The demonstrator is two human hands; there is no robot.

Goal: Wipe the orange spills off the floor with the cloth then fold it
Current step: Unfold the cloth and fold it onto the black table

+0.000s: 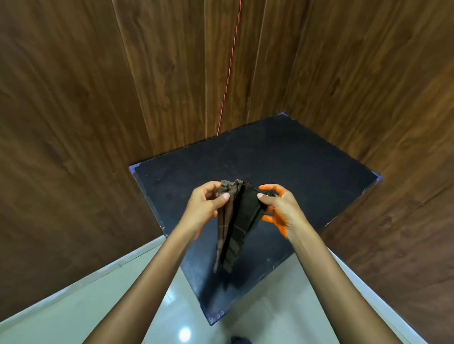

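A dark brown striped cloth (234,228) hangs in the air in front of me, folded lengthwise and narrowing to a point at the bottom. My left hand (206,204) pinches its upper left corner. My right hand (278,207) grips the upper right edge, and its fingers and palm are stained bright orange. Below the cloth lies a dark speckled floor mat (285,168), on which I see no orange spill.
Wood-panelled walls (81,115) close in the corner on the left, back and right. A thin red cord (231,61) runs down the back wall to the mat. Pale glossy floor tiles (190,312) lie near me, with a pale skirting (75,282) at the left.
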